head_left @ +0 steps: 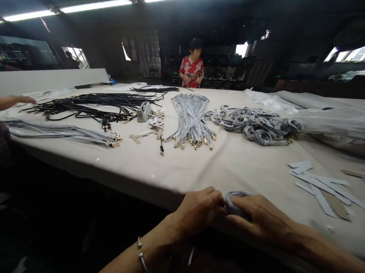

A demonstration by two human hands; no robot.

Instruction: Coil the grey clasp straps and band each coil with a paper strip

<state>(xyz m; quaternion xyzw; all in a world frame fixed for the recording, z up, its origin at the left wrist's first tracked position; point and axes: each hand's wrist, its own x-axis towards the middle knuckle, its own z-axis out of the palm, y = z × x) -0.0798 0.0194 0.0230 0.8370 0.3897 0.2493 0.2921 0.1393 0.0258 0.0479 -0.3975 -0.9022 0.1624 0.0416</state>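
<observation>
At the table's near edge, my right hand [261, 216] is closed around a coiled strap [235, 198] in greyish clear wrapping, with the thumb on its near side. My left hand [202, 205] is curled shut against the coil's left side. What its fingers pinch is hidden behind the knuckles. Ahead lies a bundle of wrapped straps [190, 115] with gold-coloured metal clips at the near ends. A heap of similar wrapped coils [256, 123] is to its right.
Black straps [96, 102] and long wrapped straps [67, 133] cover the left side, near a tape dispenser [144, 112]. Paper strips [321, 185] lie at right, below plastic sheeting [339, 120]. Another person's hand [24, 99] reaches in at left; a person in red [192, 68] stands beyond the table [135, 168].
</observation>
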